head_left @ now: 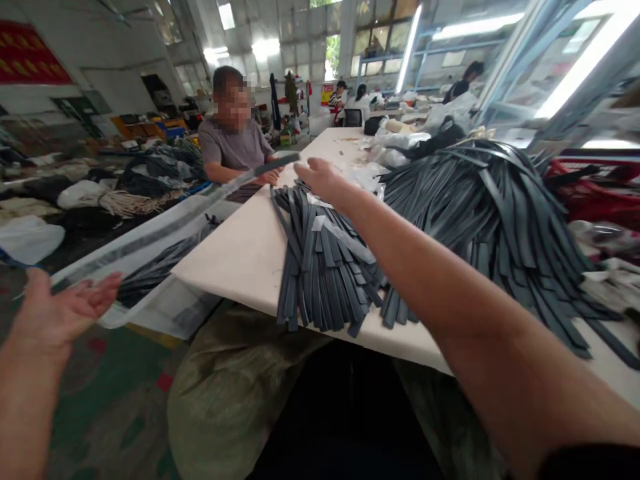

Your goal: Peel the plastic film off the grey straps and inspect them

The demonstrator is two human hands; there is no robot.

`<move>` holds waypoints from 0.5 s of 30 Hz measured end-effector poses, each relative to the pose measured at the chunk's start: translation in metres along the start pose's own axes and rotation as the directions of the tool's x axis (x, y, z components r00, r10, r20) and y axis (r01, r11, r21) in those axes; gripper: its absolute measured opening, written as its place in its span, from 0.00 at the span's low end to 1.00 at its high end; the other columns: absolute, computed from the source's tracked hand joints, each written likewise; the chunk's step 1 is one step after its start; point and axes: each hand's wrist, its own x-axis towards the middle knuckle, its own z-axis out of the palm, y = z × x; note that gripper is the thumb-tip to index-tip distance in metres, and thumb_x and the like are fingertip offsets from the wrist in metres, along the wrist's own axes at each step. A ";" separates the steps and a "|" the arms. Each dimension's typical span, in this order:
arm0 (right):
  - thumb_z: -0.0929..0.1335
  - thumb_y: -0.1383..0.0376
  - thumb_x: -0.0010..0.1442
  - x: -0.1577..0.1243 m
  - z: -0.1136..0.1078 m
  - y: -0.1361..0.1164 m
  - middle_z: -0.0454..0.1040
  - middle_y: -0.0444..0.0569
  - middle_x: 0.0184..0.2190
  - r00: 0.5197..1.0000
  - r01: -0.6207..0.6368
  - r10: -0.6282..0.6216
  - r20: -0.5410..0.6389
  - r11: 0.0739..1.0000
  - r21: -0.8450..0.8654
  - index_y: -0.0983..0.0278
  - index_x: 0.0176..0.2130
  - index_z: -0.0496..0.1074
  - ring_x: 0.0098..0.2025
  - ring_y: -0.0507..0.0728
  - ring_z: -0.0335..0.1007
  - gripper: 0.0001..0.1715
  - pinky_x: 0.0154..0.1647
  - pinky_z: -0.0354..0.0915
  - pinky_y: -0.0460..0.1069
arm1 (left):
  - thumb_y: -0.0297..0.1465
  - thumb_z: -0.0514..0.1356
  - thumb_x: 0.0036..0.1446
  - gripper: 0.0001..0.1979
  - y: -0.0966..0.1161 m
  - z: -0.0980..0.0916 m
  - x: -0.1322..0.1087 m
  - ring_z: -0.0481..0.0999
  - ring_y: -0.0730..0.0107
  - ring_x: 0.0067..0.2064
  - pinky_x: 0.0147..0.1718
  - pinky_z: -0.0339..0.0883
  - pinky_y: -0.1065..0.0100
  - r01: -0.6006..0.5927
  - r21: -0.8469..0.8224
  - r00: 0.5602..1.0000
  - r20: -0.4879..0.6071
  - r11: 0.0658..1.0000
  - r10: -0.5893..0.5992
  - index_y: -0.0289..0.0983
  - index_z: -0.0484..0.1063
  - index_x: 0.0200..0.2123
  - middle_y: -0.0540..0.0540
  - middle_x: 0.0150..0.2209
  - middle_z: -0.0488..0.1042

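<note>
My right hand (pixel 320 181) reaches far over the white table (pixel 240 257), fingers curled at the dark end of a long grey strip (pixel 165 223). That strip is smeared by motion and runs down left toward my left hand (pixel 60 313). The left hand hangs off the table's left side, palm up with fingers spread, and the strip's pale end passes just above its fingertips. Under my right forearm a bundle of dark flat strips (pixel 325 267) fans toward the table's near edge.
A big heap of dark strips (pixel 500 207) covers the table's right side. A seated person in a grey shirt (pixel 235 147) rests a hand on the far left edge. An olive sack (pixel 235 393) sits below the table, and a clear plastic bag of strips (pixel 160 273) hangs at left.
</note>
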 end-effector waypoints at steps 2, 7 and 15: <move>0.68 0.72 0.65 -0.001 0.012 -0.008 0.64 0.57 0.62 0.991 0.110 -0.118 -0.058 0.986 -0.125 0.74 0.61 0.60 0.65 0.63 0.59 0.27 0.68 0.52 0.63 | 0.39 0.37 0.73 0.22 0.006 0.013 0.010 0.80 0.72 0.35 0.32 0.73 0.72 -0.009 0.026 0.999 -0.032 1.000 0.010 0.36 0.57 0.29 0.49 0.28 0.77; 0.67 0.71 0.65 -0.118 0.012 0.041 0.66 0.56 0.62 0.864 0.496 -0.489 0.118 0.791 -0.357 0.68 0.59 0.66 0.64 0.59 0.62 0.23 0.66 0.60 0.54 | 0.22 0.49 0.66 0.13 -0.061 0.039 -0.018 0.78 0.77 0.30 0.30 0.73 0.77 0.025 0.074 0.983 0.181 0.997 -0.038 0.37 0.68 0.31 0.55 0.27 0.79; 0.61 0.73 0.66 -0.294 -0.044 0.156 0.71 0.56 0.59 0.969 0.213 -0.243 0.047 0.721 -0.659 0.61 0.54 0.71 0.58 0.61 0.69 0.20 0.62 0.63 0.64 | 0.53 0.76 0.30 0.33 -0.165 0.079 -0.093 0.81 0.66 0.38 0.34 0.78 0.76 -0.119 0.123 0.834 0.552 0.985 0.032 0.41 0.81 0.39 0.48 0.38 0.83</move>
